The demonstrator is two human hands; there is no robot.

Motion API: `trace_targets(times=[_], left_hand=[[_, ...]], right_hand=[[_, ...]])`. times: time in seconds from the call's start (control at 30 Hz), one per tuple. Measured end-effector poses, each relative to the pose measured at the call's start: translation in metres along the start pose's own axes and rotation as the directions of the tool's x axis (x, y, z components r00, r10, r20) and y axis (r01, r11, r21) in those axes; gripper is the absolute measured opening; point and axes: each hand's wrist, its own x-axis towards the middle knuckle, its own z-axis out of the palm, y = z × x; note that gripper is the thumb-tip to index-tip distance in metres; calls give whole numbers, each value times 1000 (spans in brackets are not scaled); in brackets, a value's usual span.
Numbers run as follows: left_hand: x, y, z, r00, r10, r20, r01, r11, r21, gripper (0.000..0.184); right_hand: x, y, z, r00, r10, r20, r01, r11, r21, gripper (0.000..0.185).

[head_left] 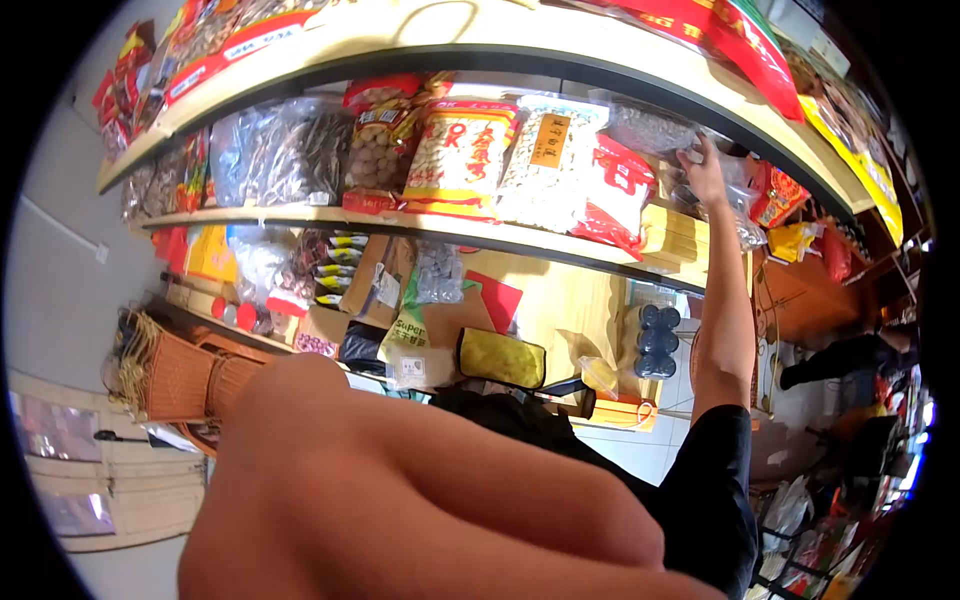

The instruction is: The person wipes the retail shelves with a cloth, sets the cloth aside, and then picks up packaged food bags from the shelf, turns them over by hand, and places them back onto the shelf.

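My right hand [704,170] is raised to the middle shelf, its fingers bent at the right end of a clear plastic bag [645,127] with dark grey contents. Below that hand lie more clear packets [738,205], and a red-and-white bag [615,192] stands to its left. My left hand [400,480] is very close to the camera and fills the lower middle of the head view. Its fingers are curled, and anything inside them is hidden.
The middle shelf [480,232] carries several bags of dried goods, including a white bag with an orange label [550,150]. The upper shelf [450,35] overhangs it. Lower down are a yellow pouch [502,358], dark shrink-wrapped jars [657,342] and wicker baskets [180,375].
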Motion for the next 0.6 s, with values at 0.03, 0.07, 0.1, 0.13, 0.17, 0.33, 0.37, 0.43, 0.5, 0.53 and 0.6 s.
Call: trace_targets(times=[0.03, 0.07, 0.1, 0.13, 0.17, 0.33, 0.37, 0.43, 0.5, 0.53, 0.6], left_hand=[[-3, 3, -2, 1000, -11, -8, 11, 1000, 1, 22], [-5, 5, -3, 1000, -19, -15, 19, 1000, 4, 21], [-10, 6, -3, 999, -28, -15, 29, 1000, 11, 21], [-12, 8, -4, 999, -39, -19, 39, 999, 15, 21], [-15, 9, -4, 999, -46, -18, 46, 999, 10, 21], [-22, 12, -10, 994, -107, -15, 107, 994, -3, 20], [-23, 11, -9, 993, -118, -13, 118, 993, -10, 19], [-22, 8, -8, 991, -137, -14, 136, 990, -39, 19], [-24, 4, -5, 988, -157, -8, 155, 984, -87, 19], [-25, 0, -4, 985, -173, -2, 172, 978, -119, 18], [-25, -7, -2, 978, -210, 14, 208, 955, -213, 18]], right_hand=[[1, -4, 8, 998, 67, 2, -67, 996, 57, 73], [-2, -5, 7, 992, 108, 58, -104, 992, -65, 83], [2, 13, 20, 991, 108, 75, -103, 993, -65, 83], [17, 46, 33, 1000, 19, 2, -19, 999, 32, 86], [23, 70, 38, 995, -55, -80, 65, 990, 124, 89], [-10, 24, 20, 968, 108, -225, -55, 971, 231, 81], [-6, 33, 16, 957, -25, -289, 39, 998, 46, 77], [-40, -13, 9, 953, 27, -303, 60, 960, 273, 59], [-71, -40, 2, 943, 26, -332, 155, 849, 505, 44], [-93, -52, 0, 937, 8, -350, 194, 820, 539, 34], [-141, -70, 2, 867, -167, -470, 371, 845, 386, 23]])
